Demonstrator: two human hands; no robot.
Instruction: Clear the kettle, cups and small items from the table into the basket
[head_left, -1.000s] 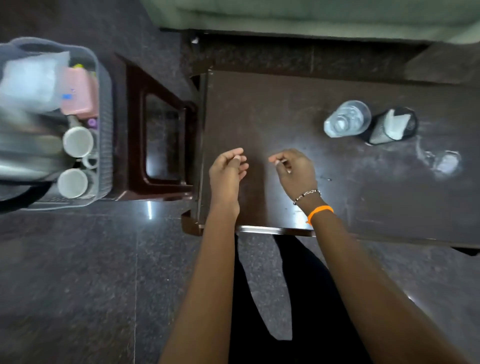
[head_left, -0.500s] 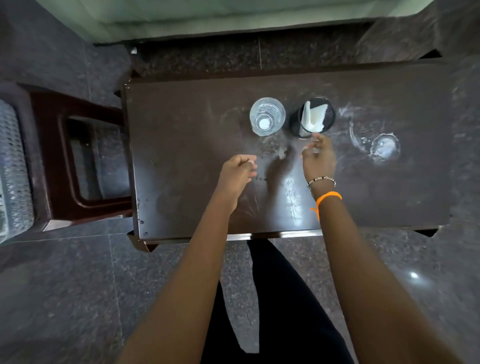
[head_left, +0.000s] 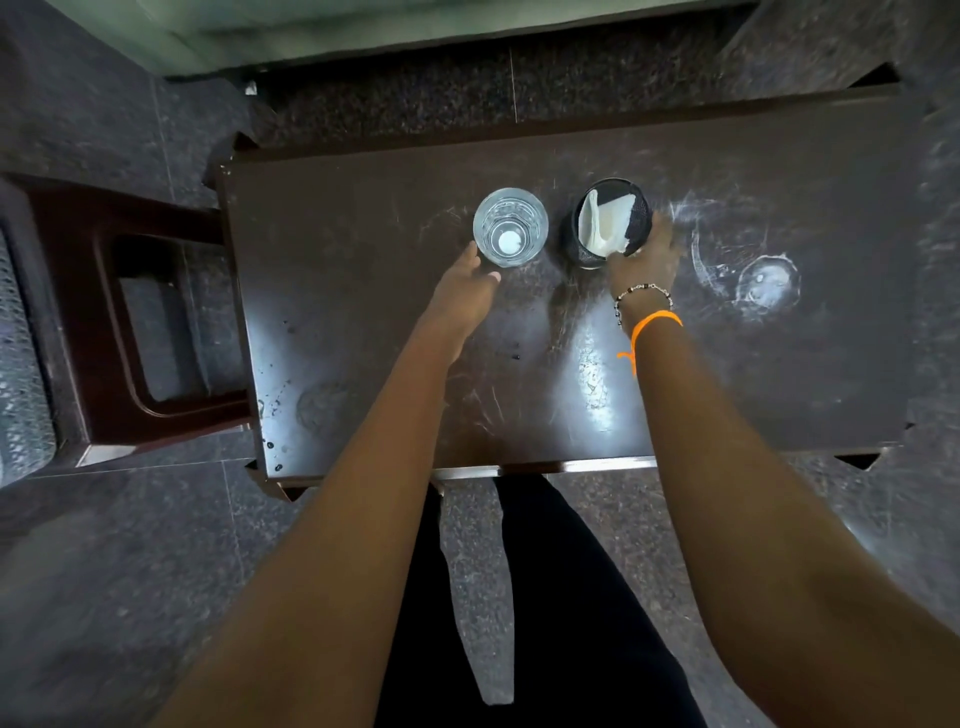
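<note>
A clear glass (head_left: 510, 227) stands upright at the middle of the dark brown table (head_left: 353, 249). Just to its right is a black mesh cup (head_left: 608, 223) with folded white tissue inside. My left hand (head_left: 465, 291) reaches up to the glass's near-left side, fingers extended and touching or almost touching its wall. My right hand (head_left: 644, 257) wraps the mesh cup from its near-right side, fingers curled along the wall. Only the grey basket's (head_left: 21, 364) mesh side shows, at the far left edge.
A dark brown plastic stool (head_left: 130, 322) sits between the table and the basket. White ring stains (head_left: 763, 280) mark the table's right part. My legs are against the table's near edge, with grey stone floor around.
The view has swung right from the basket to the table. Both hands moved forward: the left from loosely curled to stretched at the glass, the right onto the mesh cup.
</note>
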